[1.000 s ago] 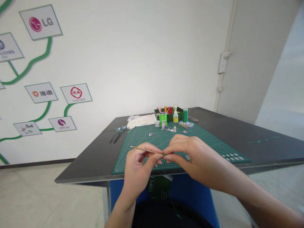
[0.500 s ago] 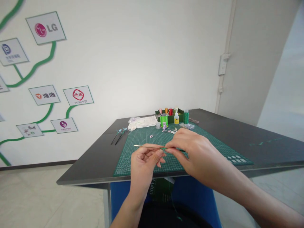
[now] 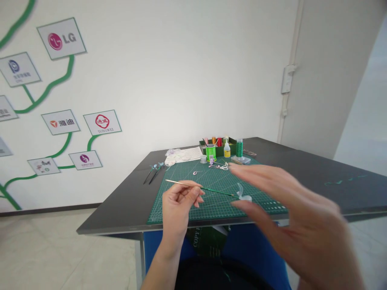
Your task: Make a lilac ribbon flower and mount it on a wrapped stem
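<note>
My left hand (image 3: 180, 201) pinches a thin stem (image 3: 218, 191) between thumb and fingers above the cutting mat. The stem's left end is bare and gold, while its right part is wrapped in green thread. Pale translucent petals (image 3: 244, 197) sit at the stem's right tip. Around that tip, apart from the petals, my right hand (image 3: 302, 217) is open, thumb and fingers spread and slightly blurred, with nothing seen in it.
A green cutting mat (image 3: 178, 209) lies on the dark table (image 3: 127, 201). Behind are a green box (image 3: 232, 150) of thread spools, a green can (image 3: 211, 153), a glue bottle (image 3: 226, 150), a green spool (image 3: 239, 148) and scissors (image 3: 223, 167). Flower-tipped sticks (image 3: 155, 175) lie left.
My right hand has let go of the stem, opened and moved right. The pale petals at the stem's tip now show. My left hand keeps its pinch, slightly further left.
</note>
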